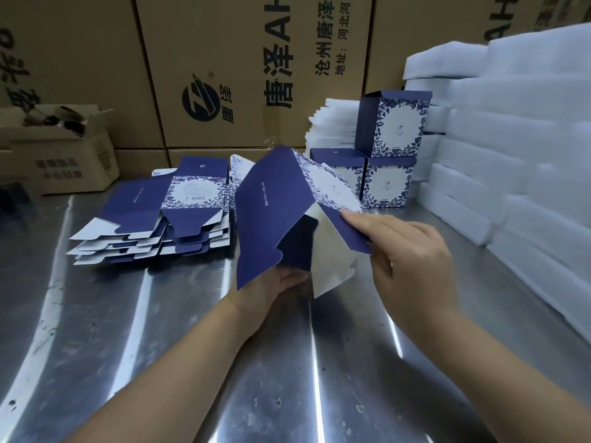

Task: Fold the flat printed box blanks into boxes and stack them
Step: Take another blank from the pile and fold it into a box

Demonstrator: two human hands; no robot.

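I hold a half-opened blue and white printed box blank (271, 215) above the steel table. My left hand (275, 287) grips it from below, mostly hidden behind the blue side panel. My right hand (406, 247) pinches a blue end flap on the right side. The white inside of the blank shows between my hands. A pile of flat blanks (160, 219) lies to the left on the table. Behind the held blank stand three folded boxes (388, 148), two side by side and one on top.
The work surface is a shiny steel table (192, 362). White foam sheets (511, 148) are stacked along the right side and behind the folded boxes. Large brown cartons (243, 59) form a wall at the back, and a small open carton (60, 148) sits at the far left.
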